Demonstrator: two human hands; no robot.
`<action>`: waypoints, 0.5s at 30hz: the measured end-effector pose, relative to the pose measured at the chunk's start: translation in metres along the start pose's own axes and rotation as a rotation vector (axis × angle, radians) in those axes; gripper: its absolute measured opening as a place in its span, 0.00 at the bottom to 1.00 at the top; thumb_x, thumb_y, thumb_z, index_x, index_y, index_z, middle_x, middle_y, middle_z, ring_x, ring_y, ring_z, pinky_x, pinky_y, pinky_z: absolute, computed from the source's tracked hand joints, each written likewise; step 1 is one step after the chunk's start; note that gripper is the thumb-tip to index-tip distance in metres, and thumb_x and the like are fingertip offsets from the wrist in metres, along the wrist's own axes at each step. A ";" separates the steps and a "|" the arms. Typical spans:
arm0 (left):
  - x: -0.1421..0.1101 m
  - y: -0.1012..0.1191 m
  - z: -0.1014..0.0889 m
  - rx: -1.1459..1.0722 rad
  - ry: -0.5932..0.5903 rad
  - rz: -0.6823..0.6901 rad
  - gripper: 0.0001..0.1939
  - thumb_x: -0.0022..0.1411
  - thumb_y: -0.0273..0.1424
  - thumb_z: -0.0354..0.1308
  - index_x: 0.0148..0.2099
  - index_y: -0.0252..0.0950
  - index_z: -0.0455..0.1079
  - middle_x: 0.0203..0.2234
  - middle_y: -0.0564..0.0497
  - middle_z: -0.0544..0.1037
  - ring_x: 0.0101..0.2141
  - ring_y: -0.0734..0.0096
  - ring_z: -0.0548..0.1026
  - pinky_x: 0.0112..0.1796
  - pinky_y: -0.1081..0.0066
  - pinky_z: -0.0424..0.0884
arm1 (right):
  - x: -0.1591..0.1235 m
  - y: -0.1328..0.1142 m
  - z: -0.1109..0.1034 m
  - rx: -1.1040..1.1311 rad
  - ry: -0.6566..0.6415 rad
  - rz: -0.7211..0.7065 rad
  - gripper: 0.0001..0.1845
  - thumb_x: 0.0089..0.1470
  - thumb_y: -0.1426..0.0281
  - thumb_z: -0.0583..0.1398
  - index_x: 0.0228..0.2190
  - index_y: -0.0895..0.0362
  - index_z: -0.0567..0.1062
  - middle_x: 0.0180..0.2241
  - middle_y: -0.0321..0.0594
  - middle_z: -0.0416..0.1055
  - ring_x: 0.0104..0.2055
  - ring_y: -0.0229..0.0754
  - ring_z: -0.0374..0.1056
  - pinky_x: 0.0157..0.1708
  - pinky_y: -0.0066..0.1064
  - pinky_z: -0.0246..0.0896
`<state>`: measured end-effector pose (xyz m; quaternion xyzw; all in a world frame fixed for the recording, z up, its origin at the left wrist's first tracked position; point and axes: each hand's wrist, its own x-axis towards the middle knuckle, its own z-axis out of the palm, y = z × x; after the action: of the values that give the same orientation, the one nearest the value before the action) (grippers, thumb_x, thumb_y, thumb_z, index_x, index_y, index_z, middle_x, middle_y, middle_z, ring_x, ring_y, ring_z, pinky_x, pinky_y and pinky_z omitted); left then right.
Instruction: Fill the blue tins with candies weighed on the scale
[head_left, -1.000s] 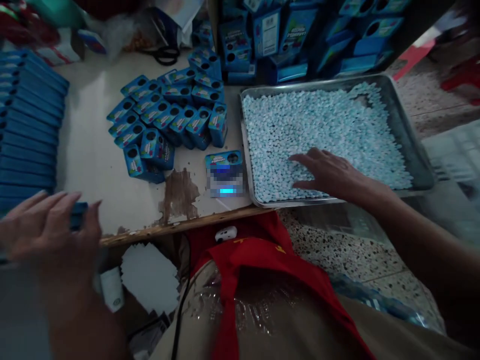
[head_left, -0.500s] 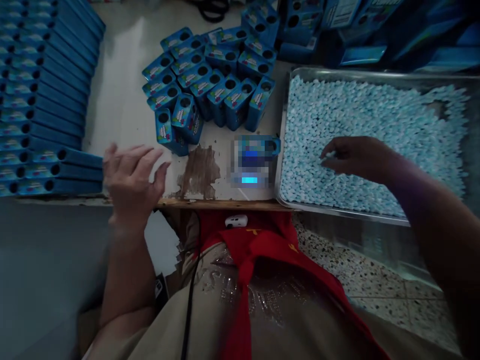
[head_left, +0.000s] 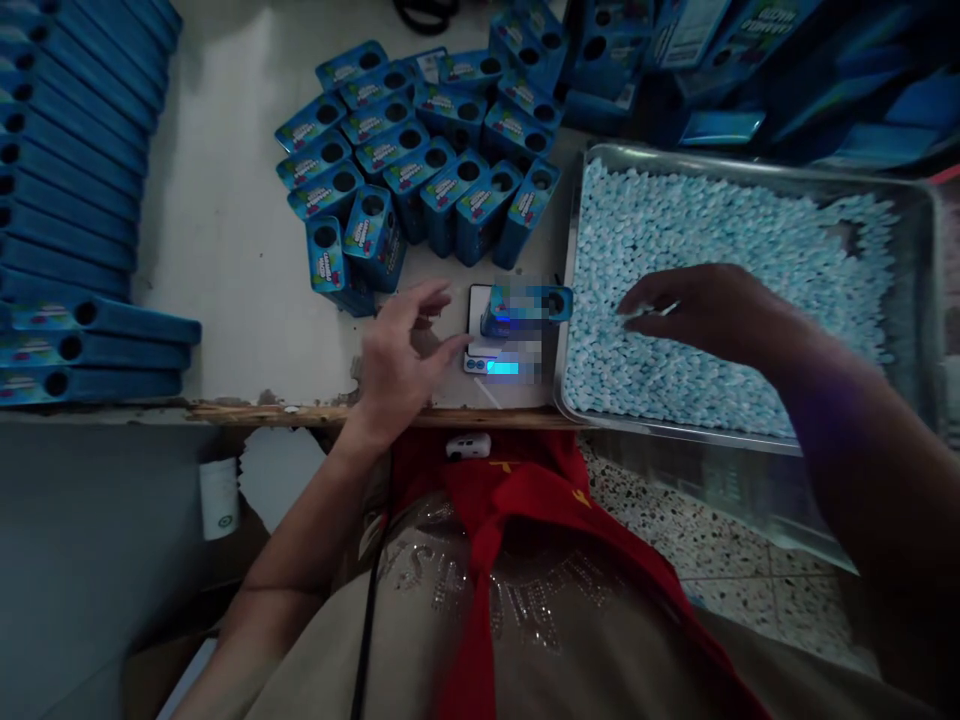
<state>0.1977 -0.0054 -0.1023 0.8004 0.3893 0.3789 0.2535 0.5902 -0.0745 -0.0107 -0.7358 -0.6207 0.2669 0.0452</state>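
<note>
My left hand (head_left: 405,355) is open, fingers curved and apart with nothing between them, just left of a small digital scale (head_left: 475,364) with a lit display. On the scale sits a blue box (head_left: 495,312) with a round hole in its top, partly blurred out. My right hand (head_left: 701,305) is closed in a pinch over the metal tray (head_left: 924,300), with a few pale candies (head_left: 666,308) showing at its fingertips. Small pale-blue candies (head_left: 735,240) cover most of the tray's bottom.
Several upright blue boxes (head_left: 401,150) with round holes stand behind the scale. More blue boxes (head_left: 97,345) lie stacked at the left. Dark scissors handles (head_left: 425,15) lie at the back. The table's wooden front edge (head_left: 315,413) is chipped.
My left hand has come away from the stacked boxes at the left and moved right to beside the scale. My right hand's fingers have gone from spread to pinched over the candies.
</note>
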 end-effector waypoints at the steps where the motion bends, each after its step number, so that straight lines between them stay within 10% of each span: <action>1: 0.007 0.004 0.010 -0.011 -0.020 0.006 0.32 0.83 0.47 0.78 0.78 0.46 0.72 0.63 0.43 0.85 0.60 0.48 0.87 0.61 0.52 0.88 | -0.001 -0.001 0.003 -0.041 0.021 -0.030 0.13 0.59 0.63 0.73 0.45 0.45 0.93 0.44 0.43 0.90 0.41 0.54 0.84 0.45 0.47 0.75; 4: 0.032 0.023 0.035 0.013 -0.127 0.119 0.41 0.76 0.45 0.86 0.80 0.44 0.71 0.70 0.40 0.81 0.68 0.43 0.82 0.69 0.48 0.83 | -0.003 -0.008 0.011 -0.043 0.113 -0.143 0.19 0.63 0.59 0.70 0.53 0.46 0.94 0.58 0.48 0.91 0.46 0.58 0.85 0.49 0.49 0.76; 8: 0.057 0.059 0.033 0.151 -0.389 0.251 0.23 0.82 0.34 0.80 0.72 0.45 0.80 0.62 0.43 0.85 0.64 0.50 0.85 0.66 0.55 0.84 | 0.009 -0.023 0.022 0.140 0.206 -0.201 0.17 0.62 0.56 0.70 0.46 0.49 0.94 0.48 0.47 0.92 0.39 0.56 0.84 0.44 0.46 0.76; 11: 0.058 0.071 -0.021 0.305 -0.377 0.204 0.21 0.85 0.31 0.76 0.73 0.48 0.80 0.60 0.45 0.85 0.61 0.49 0.86 0.63 0.54 0.87 | 0.027 -0.051 0.033 0.194 0.293 -0.270 0.14 0.65 0.58 0.67 0.42 0.50 0.93 0.41 0.45 0.91 0.37 0.54 0.83 0.44 0.44 0.77; 15: 0.058 0.048 -0.151 0.547 -0.059 0.143 0.26 0.90 0.41 0.70 0.82 0.47 0.74 0.65 0.46 0.82 0.64 0.44 0.83 0.68 0.45 0.83 | 0.058 -0.120 0.049 0.087 0.223 -0.487 0.22 0.74 0.64 0.61 0.58 0.55 0.92 0.44 0.49 0.91 0.42 0.57 0.85 0.48 0.44 0.77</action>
<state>0.1207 0.0317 0.0439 0.8752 0.4120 0.2532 0.0119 0.4669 -0.0060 -0.0245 -0.5869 -0.7586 0.1920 0.2078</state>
